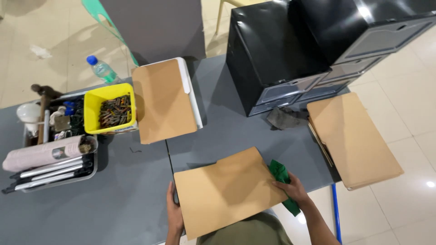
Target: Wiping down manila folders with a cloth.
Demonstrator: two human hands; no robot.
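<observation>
1. The left hand (174, 213) grips the left edge of a brown folder (227, 190) lying at the near edge of the grey table (127, 199); its fingertips are hidden beneath.
2. The right hand (294, 189) presses a green cloth (282, 181) against the folder's right edge, the cloth partly covered by the fingers.
3. The yellow bin (111, 111) holds small, indistinct items.
4. A black cabinet (281, 54) is cut off at the top.

Three folder piles (229, 190), one yellow bin (110, 109), one bottle (102, 69), two black cabinets (277, 54).
</observation>
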